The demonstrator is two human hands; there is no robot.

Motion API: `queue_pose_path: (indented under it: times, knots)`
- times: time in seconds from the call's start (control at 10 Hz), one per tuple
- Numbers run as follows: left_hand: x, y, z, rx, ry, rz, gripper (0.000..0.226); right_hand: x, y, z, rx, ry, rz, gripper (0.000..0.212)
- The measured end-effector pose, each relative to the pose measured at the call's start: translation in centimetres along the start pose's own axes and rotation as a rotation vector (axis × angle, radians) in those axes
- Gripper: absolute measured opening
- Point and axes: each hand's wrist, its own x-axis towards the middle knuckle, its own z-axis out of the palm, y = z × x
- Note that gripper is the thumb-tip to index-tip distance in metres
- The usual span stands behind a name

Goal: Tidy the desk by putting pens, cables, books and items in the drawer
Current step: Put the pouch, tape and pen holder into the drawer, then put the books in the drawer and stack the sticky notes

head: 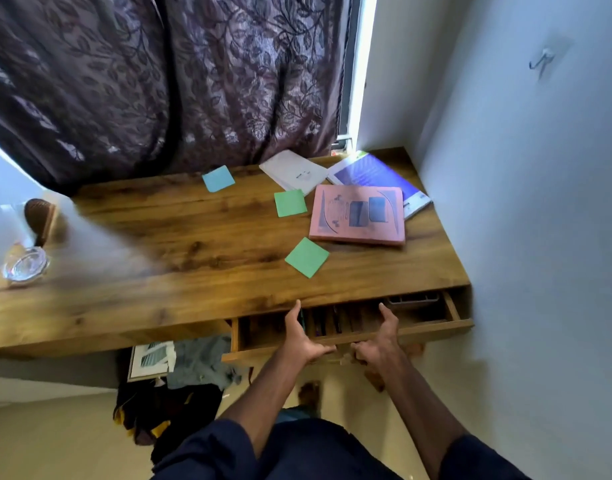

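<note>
The drawer (436, 328) hangs under the near edge of the desk (166, 237), toward its right end, and stands partly out. Inside it, dark pen-like things lie in slots and a small dark tray (413, 298) sits by its right wall; the rest is shadowed.

Both hands are on the drawer's front panel. The left hand (304, 341) and the right hand (380, 344) each have a narrow grip, thumb raised over the inside and fingers curled around the front lip, close to each other near the panel's middle.

On the desk, a pink book (358, 214) lies toward the far right corner, over a purple-and-white book (384, 173) that reaches that corner. A white booklet (292, 171) lies at the far edge. A blue note (218, 178) and two green notes (290, 202) (307, 257) are scattered around the middle. A glass dish (26, 265) sits at the left end.

The likely risks: a hard tug could bring the drawer off its runners or tip it, spilling the pens, and uneven force from the two hands could skew and jam it. As open as it is now, the books probably will not pass the gap under the desk's edge.

The pink book's cover carries print and pictures, too blurred to read; no brand or label is legible anywhere.
</note>
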Motion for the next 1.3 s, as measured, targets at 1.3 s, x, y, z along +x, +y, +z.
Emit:
queue_pose_path:
  times: [1.3]
  knots:
    - [-12.4, 0.8, -3.8, 0.017, -0.023, 0.212, 0.065, -3.2, 0.9, -2.3, 0.094, -0.177, -0.127, 0.075]
